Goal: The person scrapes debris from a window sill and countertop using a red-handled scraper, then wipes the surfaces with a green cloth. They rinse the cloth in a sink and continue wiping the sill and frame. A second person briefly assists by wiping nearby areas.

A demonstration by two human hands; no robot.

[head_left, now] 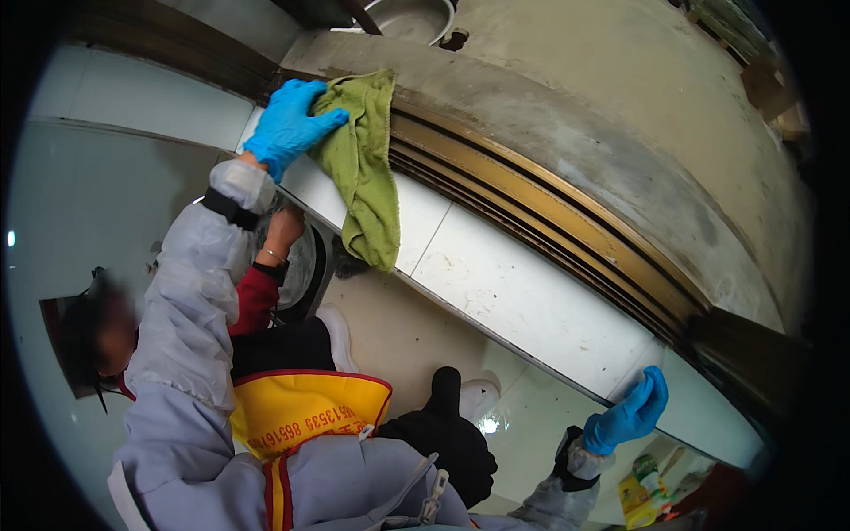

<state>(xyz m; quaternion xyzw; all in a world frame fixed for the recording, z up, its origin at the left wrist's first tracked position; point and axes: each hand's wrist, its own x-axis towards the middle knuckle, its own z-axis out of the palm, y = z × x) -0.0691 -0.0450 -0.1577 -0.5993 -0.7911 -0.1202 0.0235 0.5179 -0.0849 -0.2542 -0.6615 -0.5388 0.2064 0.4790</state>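
My left hand point(288, 128), in a blue glove, grips the upper left part of a green cloth point(366, 168). The cloth drapes over a white tiled sill point(509, 283) and touches the brown metal sliding track point(531, 199) along the sill's far side. Its lower end hangs past the sill's near edge. At the right end of the sill, my right hand point(630, 414), also gloved in blue, rests by the near edge with its fingers stretched out and nothing in them. Small dark specks and smudges mark the tiles between my hands.
Close to my left forearm crouches another person, whose bare hand point(285, 228) with a bracelet is beside a dark-rimmed round vessel point(305, 265). Beyond the track runs a concrete ledge point(567, 133), with a metal basin point(412, 19) behind it. A yellow package point(639, 497) lies at the lower right.
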